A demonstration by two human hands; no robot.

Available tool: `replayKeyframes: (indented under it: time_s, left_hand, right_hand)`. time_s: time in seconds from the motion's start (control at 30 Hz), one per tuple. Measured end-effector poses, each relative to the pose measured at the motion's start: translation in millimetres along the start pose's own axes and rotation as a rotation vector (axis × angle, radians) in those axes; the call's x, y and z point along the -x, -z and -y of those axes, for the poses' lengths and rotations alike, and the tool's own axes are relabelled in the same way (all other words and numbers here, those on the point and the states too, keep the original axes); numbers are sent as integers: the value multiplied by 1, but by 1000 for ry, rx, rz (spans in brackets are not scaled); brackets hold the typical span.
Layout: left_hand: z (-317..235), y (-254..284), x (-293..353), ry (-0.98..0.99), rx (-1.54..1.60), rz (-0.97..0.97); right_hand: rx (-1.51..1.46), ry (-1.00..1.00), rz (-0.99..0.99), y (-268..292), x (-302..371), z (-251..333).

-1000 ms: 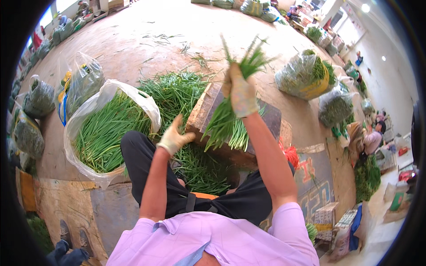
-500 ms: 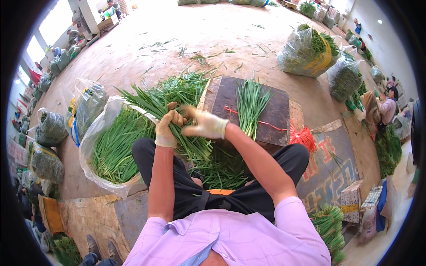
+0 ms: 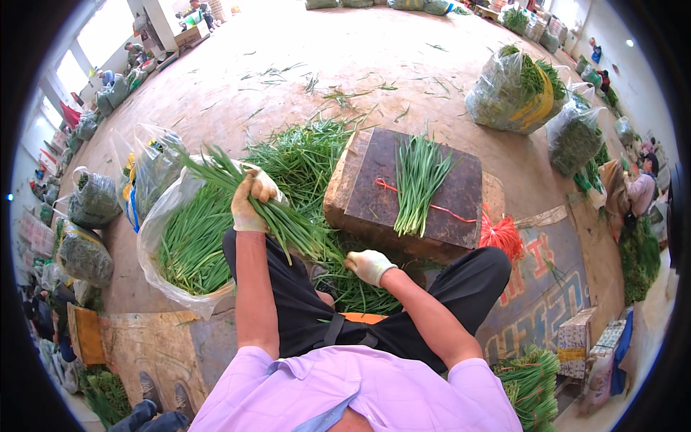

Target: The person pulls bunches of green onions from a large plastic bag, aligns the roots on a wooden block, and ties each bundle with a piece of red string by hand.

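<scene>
My left hand [image 3: 252, 198], in a pale glove with brown fingertips, grips a bunch of green chives [image 3: 282, 223] round its middle. The bunch slants from upper left down to the right, over my lap. At its lower right end my right hand [image 3: 369, 266], gloved too, has its fingers pressed together on leaves. A second bundle of chives [image 3: 419, 189] lies on a dark board [image 3: 374, 167] atop a wooden block. Red string [image 3: 452, 212] runs across the board under that bundle, untied. Loose chives [image 3: 363, 291] lie between my legs.
On my left stands an open plastic bag of chives [image 3: 193, 252]. A loose heap [image 3: 309, 155] lies beyond it, and a hank of red string [image 3: 502, 234] hangs at the block's right. Filled bags [image 3: 515, 90] stand at far right. Someone's shoes [image 3: 149, 389] show at lower left.
My right hand has moved from beside my left hand down to the bunch's lower end. My left hand keeps its grip and has shifted slightly left. The view has swung a little.
</scene>
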State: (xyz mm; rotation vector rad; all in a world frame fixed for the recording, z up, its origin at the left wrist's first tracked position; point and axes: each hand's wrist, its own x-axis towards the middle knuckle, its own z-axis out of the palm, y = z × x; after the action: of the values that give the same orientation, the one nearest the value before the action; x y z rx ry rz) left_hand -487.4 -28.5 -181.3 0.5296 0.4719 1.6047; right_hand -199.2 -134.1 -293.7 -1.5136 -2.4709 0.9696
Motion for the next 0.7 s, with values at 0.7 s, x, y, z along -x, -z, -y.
replayKeyframes:
  time_s: [0.7]
  left_hand:
    - [-35,-11,4,-6,67,225]
  right_hand:
    - [-418,291,-332,42,-5,53]
